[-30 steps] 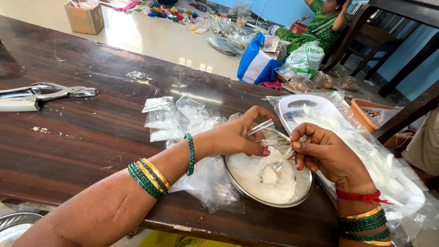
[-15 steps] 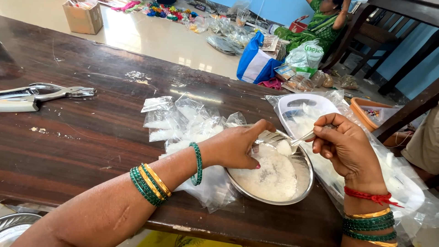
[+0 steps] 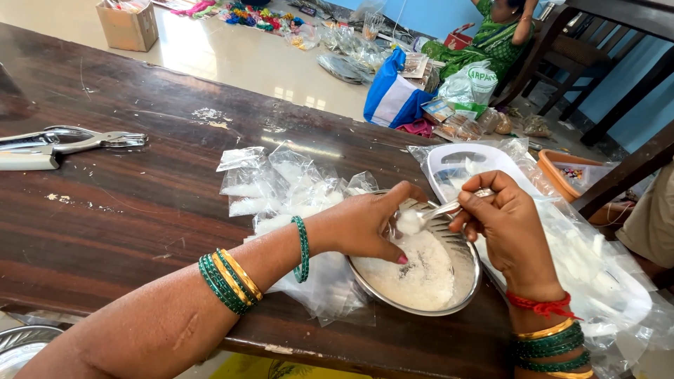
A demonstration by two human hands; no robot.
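Observation:
A steel bowl of white powder stands at the near edge of the dark wooden table. My left hand reaches over it and pinches a small clear pouch with white powder in it. My right hand grips a metal spoon whose tip meets the mouth of the pouch. Both wrists wear green and gold bangles, and the right one also has a red thread.
Several small filled pouches lie left of the bowl. To the right is a white tray under loose clear bags. A metal hand tool lies far left. An orange basket, chairs, and a person seated on the floor are beyond.
My right hand has moved left with the spoon, bringing it to the pouch. My left hand has drawn slightly nearer and holds the pouch up above the powder.

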